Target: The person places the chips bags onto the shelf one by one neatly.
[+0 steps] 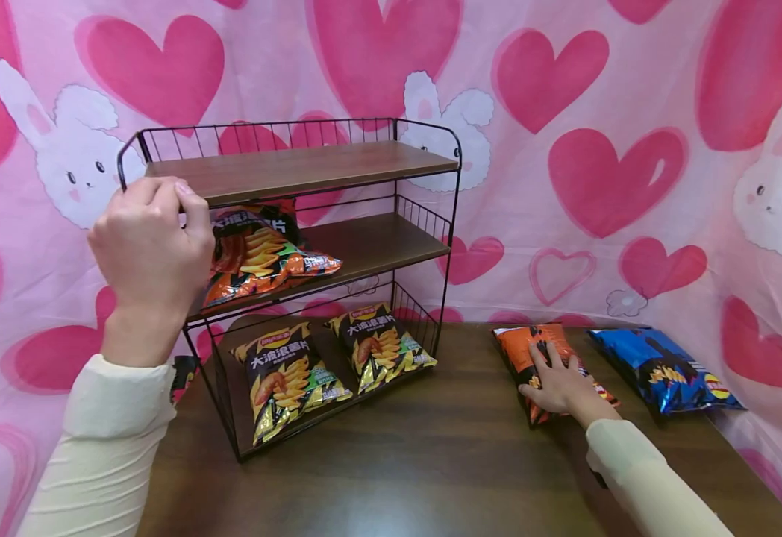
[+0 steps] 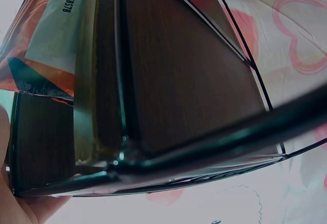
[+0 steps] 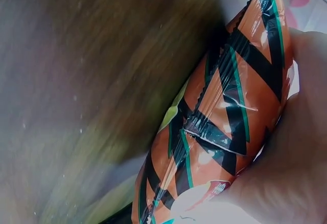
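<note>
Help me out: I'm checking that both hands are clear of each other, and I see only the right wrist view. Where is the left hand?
Observer: The left hand grips the rack at its upper left front corner.
Operator: I see the orange bag up close, but not the fingertips on it. How do they lie?
Observer: In the head view, the right hand has its fingers spread over the top of that bag.
Operator: Anything beside it that I'm missing?
Observer: Yes, a blue bag lies just to its right on the table.
</note>
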{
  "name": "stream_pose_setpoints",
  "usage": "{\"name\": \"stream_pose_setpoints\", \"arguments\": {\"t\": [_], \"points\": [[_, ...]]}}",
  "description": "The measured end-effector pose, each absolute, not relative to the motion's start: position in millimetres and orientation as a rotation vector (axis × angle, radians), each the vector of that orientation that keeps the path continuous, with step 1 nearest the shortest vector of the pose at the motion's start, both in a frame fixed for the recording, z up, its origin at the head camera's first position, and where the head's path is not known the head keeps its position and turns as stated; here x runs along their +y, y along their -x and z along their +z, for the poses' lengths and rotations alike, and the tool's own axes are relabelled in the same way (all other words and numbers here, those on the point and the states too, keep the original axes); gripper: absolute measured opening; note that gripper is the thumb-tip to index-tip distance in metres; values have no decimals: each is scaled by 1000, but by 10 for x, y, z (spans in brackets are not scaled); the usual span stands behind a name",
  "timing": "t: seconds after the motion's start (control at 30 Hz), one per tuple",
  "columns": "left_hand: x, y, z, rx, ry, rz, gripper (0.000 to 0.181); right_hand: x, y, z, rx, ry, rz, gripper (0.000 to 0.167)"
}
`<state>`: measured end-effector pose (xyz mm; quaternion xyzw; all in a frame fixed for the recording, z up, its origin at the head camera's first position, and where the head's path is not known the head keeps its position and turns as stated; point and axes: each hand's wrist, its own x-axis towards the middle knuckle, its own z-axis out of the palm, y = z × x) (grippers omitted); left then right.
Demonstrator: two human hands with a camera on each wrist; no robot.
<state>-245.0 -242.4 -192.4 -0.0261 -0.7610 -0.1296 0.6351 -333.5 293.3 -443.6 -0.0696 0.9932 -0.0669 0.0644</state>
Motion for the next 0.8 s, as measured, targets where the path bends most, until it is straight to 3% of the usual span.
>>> {"name": "stream_pose_setpoints", "arguments": {"t": [0.47, 0.8], "points": [[-2432, 2445, -1934, -1743, 77, -278, 51, 2776, 3154, -4462, 3135, 467, -149, 92], [-2440, 2452, -1925, -1726, 86, -278, 50, 2578, 3175, -4582, 3267, 228, -31, 88]]}}
